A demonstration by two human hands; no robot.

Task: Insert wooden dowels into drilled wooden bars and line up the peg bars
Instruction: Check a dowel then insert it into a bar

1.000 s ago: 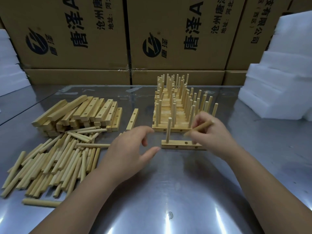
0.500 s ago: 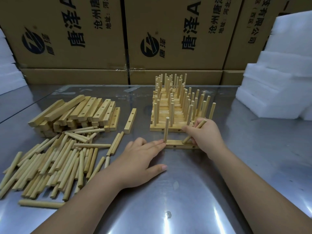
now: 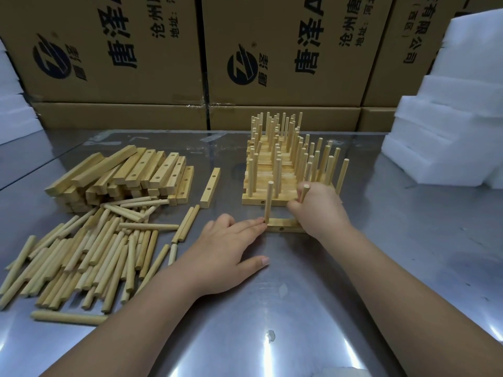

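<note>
Wooden bar (image 3: 283,226): left hand (image 3: 228,251) flat, fingers (image 3: 253,225) at its end; right hand (image 3: 318,213) grip clamped on dowel (image 3: 304,191).

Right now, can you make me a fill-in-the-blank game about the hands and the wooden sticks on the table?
The bar nearest the person has ____ dowel standing free in it.
The right hand grips a second dowel at the bar's ____ end.
The pile of loose dowels lies to the ____ of the left hand.
Missing words: one; right; left.
</note>
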